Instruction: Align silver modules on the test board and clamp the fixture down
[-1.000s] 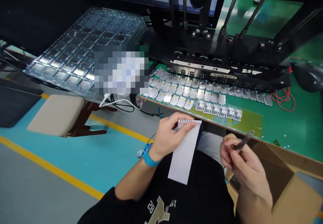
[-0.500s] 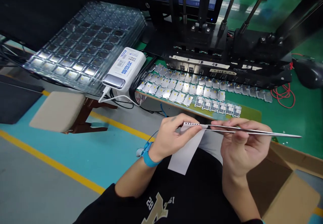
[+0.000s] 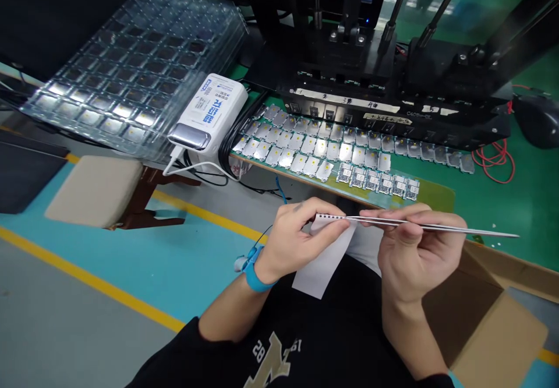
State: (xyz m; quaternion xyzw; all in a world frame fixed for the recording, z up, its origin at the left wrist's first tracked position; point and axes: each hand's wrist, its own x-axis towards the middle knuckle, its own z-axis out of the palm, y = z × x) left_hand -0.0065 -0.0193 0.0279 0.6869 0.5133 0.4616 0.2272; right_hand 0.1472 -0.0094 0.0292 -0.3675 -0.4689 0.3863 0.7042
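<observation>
A white paper sheet (image 3: 324,268), seen partly edge-on, is held between my two hands above my lap. Along its upper left edge runs a row of dark dots or holes. My left hand (image 3: 301,236), with a blue wrist strap (image 3: 257,271), pinches the left end between thumb and forefinger, and a flap hangs down below it. My right hand (image 3: 417,254) grips the thin flat part, thumb underneath and fingers behind. That part looks like two layers lying close together and juts out to the right. Whether it is all one piece I cannot tell.
Rows of small metal-shielded circuit boards (image 3: 321,146) lie along the green bench edge, before a black test fixture (image 3: 402,111). A white power bank (image 3: 209,111) and stacked clear trays (image 3: 131,73) sit left. A cardboard box (image 3: 502,324) stands lower right, a stool (image 3: 94,190) lower left.
The two layers of the sheet have come closer together as my right thumb moved up slightly and the hand shifted a little left. My left hand keeps its pinch. The view has shifted slightly.
</observation>
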